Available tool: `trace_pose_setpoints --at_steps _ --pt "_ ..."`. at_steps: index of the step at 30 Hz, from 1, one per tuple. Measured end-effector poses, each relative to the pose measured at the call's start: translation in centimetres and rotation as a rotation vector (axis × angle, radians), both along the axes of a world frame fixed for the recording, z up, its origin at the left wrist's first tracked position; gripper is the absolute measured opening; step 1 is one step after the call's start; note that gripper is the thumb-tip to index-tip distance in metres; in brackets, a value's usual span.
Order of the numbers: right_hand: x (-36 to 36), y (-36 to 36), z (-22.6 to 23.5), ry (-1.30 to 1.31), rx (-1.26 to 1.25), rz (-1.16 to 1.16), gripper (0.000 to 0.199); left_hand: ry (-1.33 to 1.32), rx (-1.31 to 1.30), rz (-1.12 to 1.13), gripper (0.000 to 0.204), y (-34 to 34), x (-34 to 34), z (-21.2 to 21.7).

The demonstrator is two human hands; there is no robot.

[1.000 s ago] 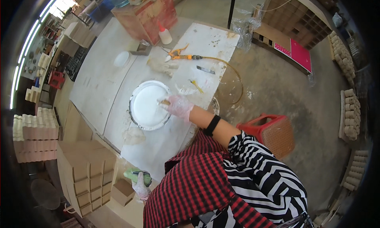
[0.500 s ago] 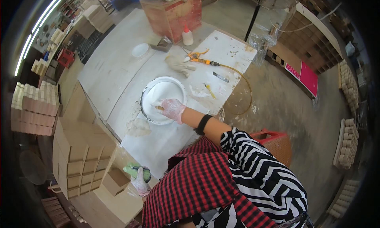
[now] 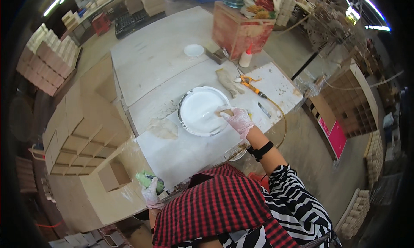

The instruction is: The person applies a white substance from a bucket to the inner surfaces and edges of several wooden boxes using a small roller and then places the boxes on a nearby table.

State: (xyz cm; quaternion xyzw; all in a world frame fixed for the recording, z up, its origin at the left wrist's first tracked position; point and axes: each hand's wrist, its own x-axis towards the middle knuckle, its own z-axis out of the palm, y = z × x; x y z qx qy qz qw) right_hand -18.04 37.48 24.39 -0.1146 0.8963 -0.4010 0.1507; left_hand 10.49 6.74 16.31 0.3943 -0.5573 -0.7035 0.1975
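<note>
My right hand (image 3: 239,122), in a thin clear glove smeared with white, pinches a small tan piece (image 3: 225,113), perhaps a sponge or brush; its kind is unclear. It is over the right side of a round basin (image 3: 181,117) that holds a smooth white liquid (image 3: 202,103). A streak runs through the liquid near the fingers. At the lower left, my gloved left hand (image 3: 151,193) grips a rounded green object (image 3: 145,178) with a darker side, near the table's front edge. The fingers partly cover it.
White sheeting (image 3: 161,146) lies under the basin, with a crumpled pale cloth (image 3: 163,128) on it. Beyond are a work glove (image 3: 229,83), an orange air gun (image 3: 251,84) with hose, a red-capped bottle (image 3: 245,59) and a white dish (image 3: 194,50). Divided cardboard boxes (image 3: 82,131) stand left.
My right hand has moved from the middle of the basin toward its right rim, still pinching the tan piece. My left hand keeps hold of the green object. The whole view has turned.
</note>
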Motion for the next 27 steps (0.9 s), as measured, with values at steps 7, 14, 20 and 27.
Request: trace_pose_setpoints --at_steps 7,14,20,27 --pt "-2.5 -4.7 -4.2 0.342 -0.022 0.036 0.028 -0.009 0.083 0.045 0.023 0.1 1.3 0.3" --pt "-0.7 -7.1 -2.3 0.142 -0.163 0.272 0.03 -0.018 0.076 0.058 0.023 -0.7 2.5 -1.1" --pt "0.4 -3.0 -1.0 0.003 -0.057 0.305 0.03 -0.017 0.026 0.076 0.026 -1.4 2.6 -2.6" --pt "-1.1 0.3 0.3 -0.086 0.2 -0.053 0.032 -0.072 0.069 0.051 0.027 -1.5 2.1 -1.9"
